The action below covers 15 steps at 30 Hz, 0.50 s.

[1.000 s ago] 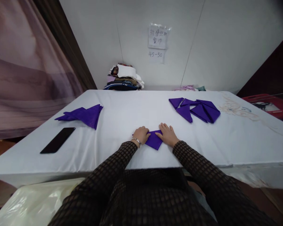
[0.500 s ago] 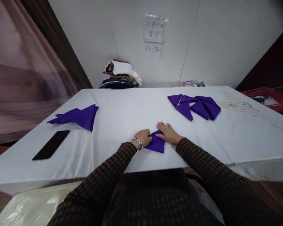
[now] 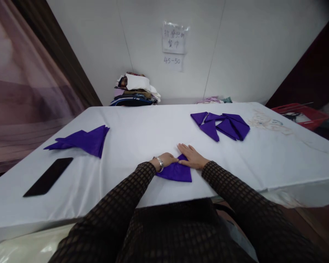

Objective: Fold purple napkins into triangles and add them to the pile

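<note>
A purple napkin (image 3: 177, 174) lies partly folded near the table's front edge, its lower part fanned out toward me. With fingers closed, my left hand (image 3: 167, 159) grips the napkin's upper left part; a silver bracelet is on that wrist. My right hand (image 3: 193, 157) rests flat at the napkin's right side, fingers stretched out and thumb close to the left fingertips. The hands cover some of the cloth between them. Several folded purple napkins (image 3: 210, 130) lie at the back right. At the left is a loose bunch of purple napkins (image 3: 84, 141).
A dark flat rectangular object (image 3: 48, 177) lies on the white-covered table (image 3: 137, 138) at the left. Behind the table is a stack of folded clothes (image 3: 137, 90). A red basket (image 3: 304, 115) stands beyond the right edge, and paper signs (image 3: 174, 40) hang on the wall.
My left hand has shifted slightly right across the napkin, toward my right hand. More of the napkin's lower part now spreads to the left. The whole view has moved a little.
</note>
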Available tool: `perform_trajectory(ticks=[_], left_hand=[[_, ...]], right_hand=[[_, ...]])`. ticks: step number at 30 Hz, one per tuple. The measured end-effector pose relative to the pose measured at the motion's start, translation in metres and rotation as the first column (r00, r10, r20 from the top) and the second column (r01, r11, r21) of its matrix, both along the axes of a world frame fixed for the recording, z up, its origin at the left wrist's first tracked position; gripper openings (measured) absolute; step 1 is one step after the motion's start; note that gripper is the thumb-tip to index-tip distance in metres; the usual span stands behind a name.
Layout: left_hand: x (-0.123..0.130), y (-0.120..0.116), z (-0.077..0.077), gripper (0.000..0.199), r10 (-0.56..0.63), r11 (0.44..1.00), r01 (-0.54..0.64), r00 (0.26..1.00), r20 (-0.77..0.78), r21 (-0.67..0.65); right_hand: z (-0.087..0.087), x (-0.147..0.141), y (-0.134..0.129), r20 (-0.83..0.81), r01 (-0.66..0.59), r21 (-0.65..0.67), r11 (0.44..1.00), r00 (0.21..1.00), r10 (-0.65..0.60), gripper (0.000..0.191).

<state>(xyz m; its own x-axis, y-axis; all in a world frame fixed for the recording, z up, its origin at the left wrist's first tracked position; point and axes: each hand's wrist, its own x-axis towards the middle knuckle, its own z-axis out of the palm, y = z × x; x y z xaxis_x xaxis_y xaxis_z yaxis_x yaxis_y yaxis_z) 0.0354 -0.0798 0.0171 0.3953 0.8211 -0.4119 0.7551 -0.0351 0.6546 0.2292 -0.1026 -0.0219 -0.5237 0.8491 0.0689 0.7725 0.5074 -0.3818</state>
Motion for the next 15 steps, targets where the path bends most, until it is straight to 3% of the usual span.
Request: perform_trajectory(ticks=[6,10,13,15], left_hand=[[-0.002,-0.007,-0.002,0.019,-0.003,0.999,0.000,0.996,0.089,0.038],[-0.006,-0.008,-0.004,0.019,0.014,0.996,-0.024,0.993,0.119,0.084],[-0.009,-0.004,-0.009,0.022,0.042,0.994,-0.059,0.982,0.184,0.087],[-0.011,-0.001,-0.012,0.024,0.056,0.992,-0.082,0.967,0.250,0.094]], right_hand=[[0.002,-0.001,-0.002,-0.097,0.026,-0.005,1.000,0.995,-0.026,0.088],[0.001,-0.002,-0.003,-0.273,0.088,-0.031,0.996,0.958,-0.093,0.091],[-0.004,-0.007,-0.004,-0.505,0.137,-0.095,0.986,0.847,-0.166,0.091],[-0.008,-0.013,-0.004,-0.677,0.150,-0.211,0.966,0.690,-0.255,0.093]])
